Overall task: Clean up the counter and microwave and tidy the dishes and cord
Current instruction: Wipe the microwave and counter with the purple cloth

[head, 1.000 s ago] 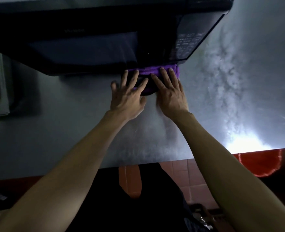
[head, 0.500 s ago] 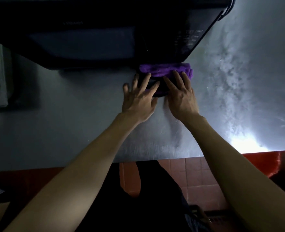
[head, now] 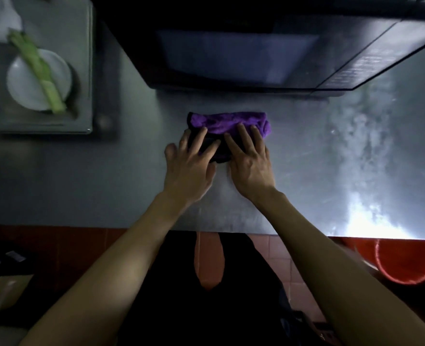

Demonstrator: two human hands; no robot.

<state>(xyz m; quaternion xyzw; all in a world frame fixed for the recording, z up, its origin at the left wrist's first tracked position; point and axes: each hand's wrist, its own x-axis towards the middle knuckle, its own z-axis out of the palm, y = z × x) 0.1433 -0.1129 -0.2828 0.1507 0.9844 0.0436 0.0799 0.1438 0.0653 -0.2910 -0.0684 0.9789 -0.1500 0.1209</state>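
A kitchen — steel counter [head: 81, 186], microwave [head: 243, 53], sink [head: 81, 71] holding a plate [head: 24, 88].

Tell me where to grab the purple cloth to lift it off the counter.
Take the cloth by its far folded edge, coming from above. It lies flat in a wide bundle on the counter, with the left hand and right hand pressing its near half, so only the far roll is exposed and thick enough to pinch.

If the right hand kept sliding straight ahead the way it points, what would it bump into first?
Probably the microwave: the right hand lies flat on the purple cloth, pointing toward its front, with only bare counter between.
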